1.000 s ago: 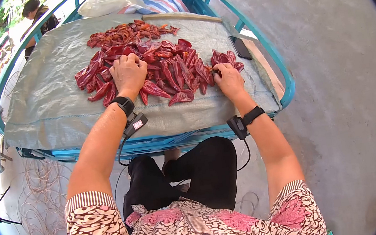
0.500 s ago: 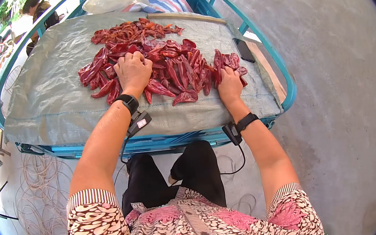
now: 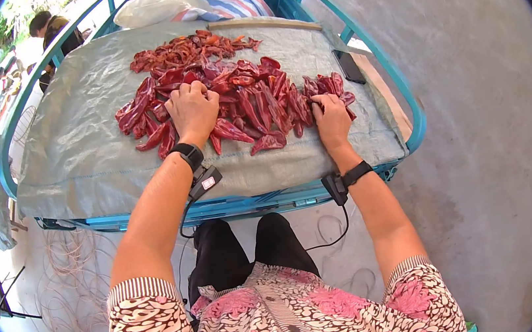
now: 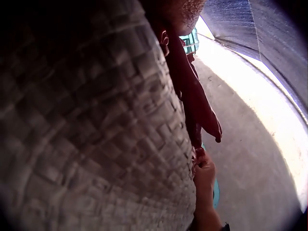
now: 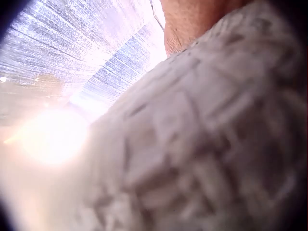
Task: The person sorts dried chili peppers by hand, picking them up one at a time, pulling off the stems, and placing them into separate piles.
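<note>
I judge the red peppers [image 3: 249, 107] heaped on the woven sheet [image 3: 70, 137] for easy reach, my left hand [image 3: 193, 112] bent over them, my right hand [image 3: 333, 121] at their right end, each grip's hold undeterminable.

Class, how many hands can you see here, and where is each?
2: the left hand over the left of the pepper heap, the right hand at its right end. The hands of the background person cannot be made out.
</note>
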